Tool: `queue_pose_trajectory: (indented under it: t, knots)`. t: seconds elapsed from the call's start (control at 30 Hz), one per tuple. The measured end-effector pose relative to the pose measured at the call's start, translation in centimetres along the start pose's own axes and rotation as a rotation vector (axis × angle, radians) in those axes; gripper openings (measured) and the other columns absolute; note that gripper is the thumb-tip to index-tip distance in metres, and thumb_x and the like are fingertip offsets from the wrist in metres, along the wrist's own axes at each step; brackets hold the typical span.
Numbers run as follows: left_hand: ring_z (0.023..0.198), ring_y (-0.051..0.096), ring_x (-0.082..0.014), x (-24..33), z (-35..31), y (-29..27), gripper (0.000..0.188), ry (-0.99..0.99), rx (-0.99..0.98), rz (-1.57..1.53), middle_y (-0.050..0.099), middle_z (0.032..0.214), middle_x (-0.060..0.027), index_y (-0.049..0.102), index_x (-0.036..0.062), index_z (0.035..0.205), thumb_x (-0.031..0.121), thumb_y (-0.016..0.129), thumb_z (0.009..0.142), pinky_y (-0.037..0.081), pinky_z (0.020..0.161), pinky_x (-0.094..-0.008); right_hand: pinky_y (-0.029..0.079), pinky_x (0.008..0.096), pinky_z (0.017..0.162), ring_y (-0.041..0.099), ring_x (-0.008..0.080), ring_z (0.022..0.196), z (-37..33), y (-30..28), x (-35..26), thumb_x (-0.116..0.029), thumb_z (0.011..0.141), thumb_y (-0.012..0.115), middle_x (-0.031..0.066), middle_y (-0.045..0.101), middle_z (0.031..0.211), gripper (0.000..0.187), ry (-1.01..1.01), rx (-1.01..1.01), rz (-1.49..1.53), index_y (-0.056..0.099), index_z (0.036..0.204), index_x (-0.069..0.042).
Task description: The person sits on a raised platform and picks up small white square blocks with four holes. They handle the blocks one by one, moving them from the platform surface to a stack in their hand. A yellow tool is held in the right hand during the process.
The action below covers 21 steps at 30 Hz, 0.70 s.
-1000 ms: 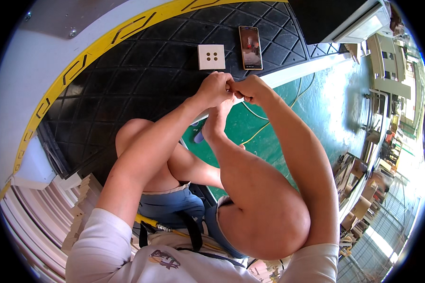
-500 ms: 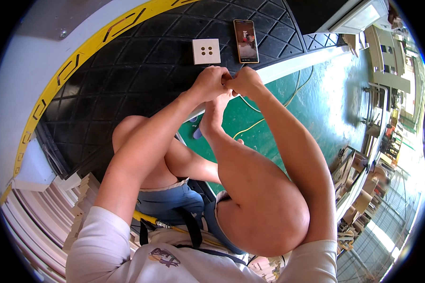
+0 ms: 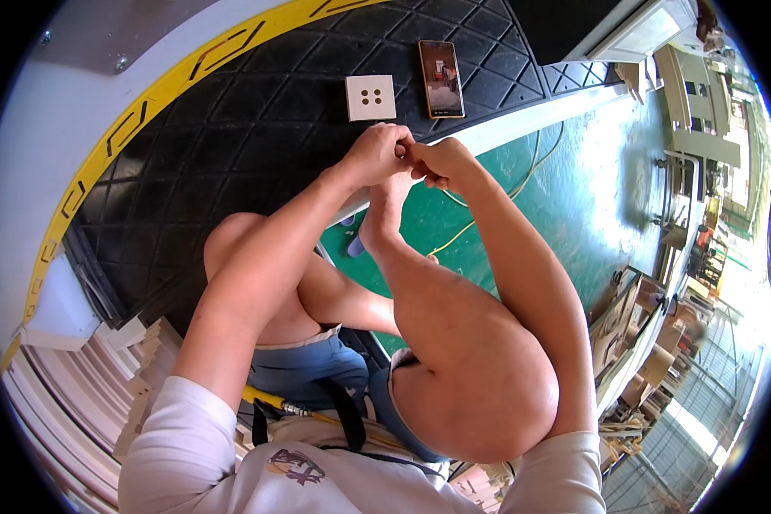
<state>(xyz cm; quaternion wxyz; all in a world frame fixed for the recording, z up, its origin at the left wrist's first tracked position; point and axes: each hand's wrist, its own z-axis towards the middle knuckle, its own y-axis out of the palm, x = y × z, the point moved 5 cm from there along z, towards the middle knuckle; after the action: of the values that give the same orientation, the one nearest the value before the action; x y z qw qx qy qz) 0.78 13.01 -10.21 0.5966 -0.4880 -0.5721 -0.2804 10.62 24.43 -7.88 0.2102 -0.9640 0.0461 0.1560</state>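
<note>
My left hand (image 3: 375,156) and my right hand (image 3: 444,163) meet fingertip to fingertip above my raised bare foot (image 3: 389,199). The fingers of both are curled and pinched together. Anything between them is too small or hidden to make out. Part of the foot, with its toes, is covered by the hands. Just beyond them, a white square block (image 3: 371,98) with several dark round holes lies on the black quilted mat (image 3: 274,111). To its right is a phone (image 3: 441,79) with a lit screen and a gold-coloured edge.
A yellow strip with black marks (image 3: 128,128) curves along the left side. On the right, a green floor (image 3: 522,184) carries a thin yellow cable. A blue-purple slipper (image 3: 355,247) sits on the floor below my foot. Wooden parts and racks (image 3: 651,360) stand at the far right.
My right hand has turned a little, and its curled lower fingers now show more. The hands remain together over the foot. The whole view has shifted slightly.
</note>
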Motion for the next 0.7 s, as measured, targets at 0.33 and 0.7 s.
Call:
queue_pose_trajectory:
  t: [0.33, 0.7]
  knots:
    - [0.08, 0.071, -0.0111, -0.4, -0.1, -0.1, 0.021, 0.003, -0.047, -0.077, 0.076, 0.085, -0.0092, 0.07, -0.0012, 0.092, 0.003, 0.082, 0.076, 0.057, 0.074, -0.0299, 0.033, 0.0226, 0.042, 0.055, 0.0091, 0.052, 0.3, 0.4, 0.8, -0.018, 0.09, 0.07, 0.0063, 0.071, 0.071, 0.022, 0.109, -0.169, 0.312, 0.072, 0.075, -0.002]
    - [0.083, 0.072, -0.0224, 0.1, -0.1, 0.0, 0.022, 0.036, -0.068, -0.046, 0.074, 0.089, -0.0154, 0.067, -0.0033, 0.097, -0.002, 0.071, 0.075, 0.056, 0.078, -0.0339, 0.035, 0.0261, 0.041, 0.053, 0.0098, 0.048, 0.0, -0.1, -1.3, -0.025, 0.082, 0.076, 0.0058, 0.069, 0.064, 0.027, -0.086, 0.007, -0.17, 0.074, 0.071, -0.001]
